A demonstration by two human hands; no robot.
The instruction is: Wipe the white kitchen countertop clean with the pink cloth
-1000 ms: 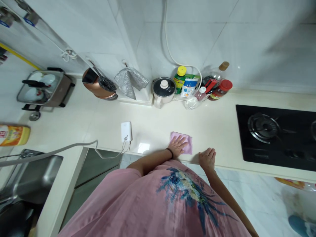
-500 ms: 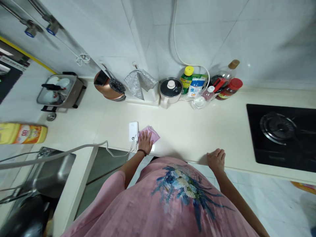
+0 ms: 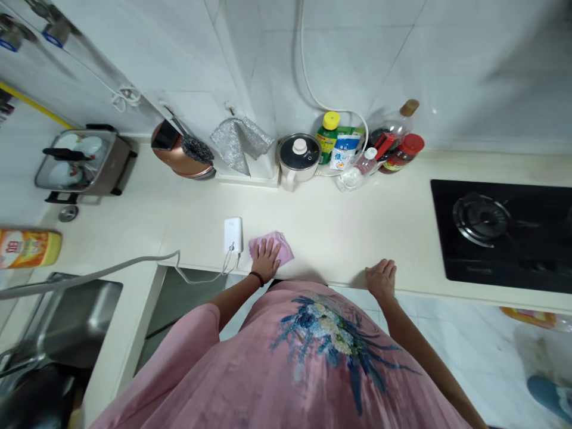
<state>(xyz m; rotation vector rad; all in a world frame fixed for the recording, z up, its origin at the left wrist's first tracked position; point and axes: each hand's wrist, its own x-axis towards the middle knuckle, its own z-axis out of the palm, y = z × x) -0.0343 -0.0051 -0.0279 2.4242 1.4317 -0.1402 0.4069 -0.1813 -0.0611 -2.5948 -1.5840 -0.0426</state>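
My left hand lies flat with fingers spread on a pink cloth, pressing it against the countertop near the front edge. Just left of the cloth, and apart from it, is a white power bank with a thin white cable plugged in. Farther right, my right hand rests on the front edge of the counter, thumb apart from the fingers, holding nothing.
Along the wall stand a lidded pot, a green bottle, a white packet and a red-capped jar. A gas stove is at right. A sink and a dish-filled electric pan are at left.
My left hand and the cloth have slid right along the counter, away from the power bank, leaving a gap between them. My right hand stays on the edge. The view has shifted slightly.
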